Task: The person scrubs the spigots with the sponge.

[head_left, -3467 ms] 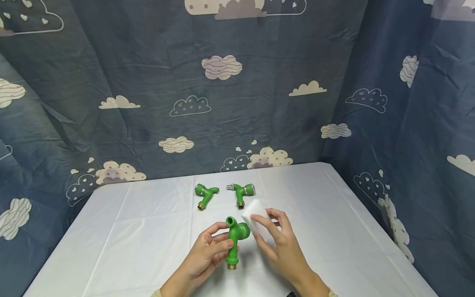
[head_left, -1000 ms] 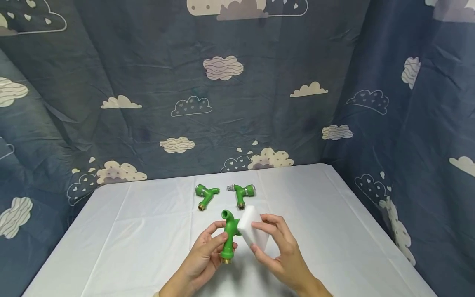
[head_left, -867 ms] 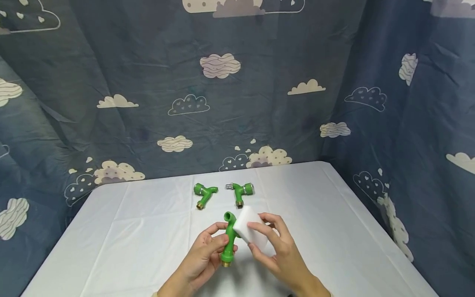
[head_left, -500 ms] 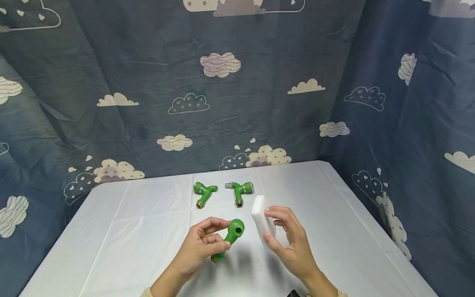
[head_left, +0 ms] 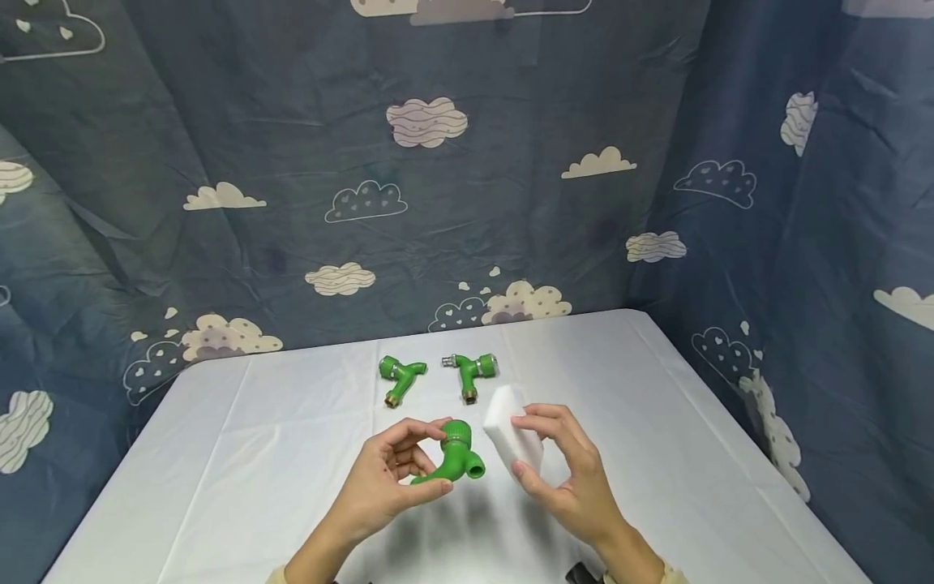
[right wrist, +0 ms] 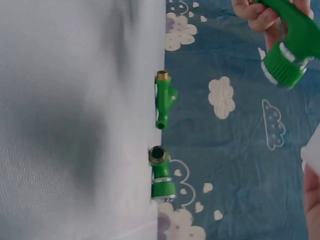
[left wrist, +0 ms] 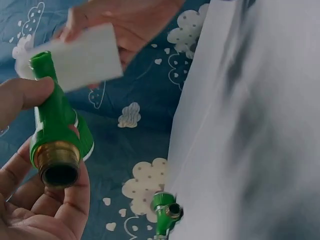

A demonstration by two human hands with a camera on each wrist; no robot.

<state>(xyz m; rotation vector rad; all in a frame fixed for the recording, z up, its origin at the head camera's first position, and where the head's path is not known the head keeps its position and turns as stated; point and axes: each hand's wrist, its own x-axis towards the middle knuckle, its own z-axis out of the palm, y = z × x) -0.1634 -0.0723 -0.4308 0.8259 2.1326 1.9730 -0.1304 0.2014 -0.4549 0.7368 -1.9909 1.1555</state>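
Note:
Above the white table my left hand (head_left: pixel 375 478) holds a green garden tap (head_left: pixel 456 461) between thumb and fingers. Its ribbed knob points up and its spout faces right in the head view. The left wrist view shows the brass threaded end of this tap (left wrist: pixel 57 162) towards the camera. My right hand (head_left: pixel 572 466) pinches a white sponge block (head_left: pixel 511 430) by its edges, just right of the tap with a small gap between them. In the right wrist view only a corner of the sponge (right wrist: pixel 313 152) shows.
Two more green taps lie further back on the white-covered table (head_left: pixel 292 454): one on the left (head_left: pixel 401 377), and one with a silver nozzle (head_left: pixel 469 373) on the right. A dark cloud-print cloth (head_left: pixel 511 203) hangs behind and along the sides.
The sponge was against the tap about a second ago and has come away to the right. My left hand has turned the tap from upright to knob up, spout to the right.

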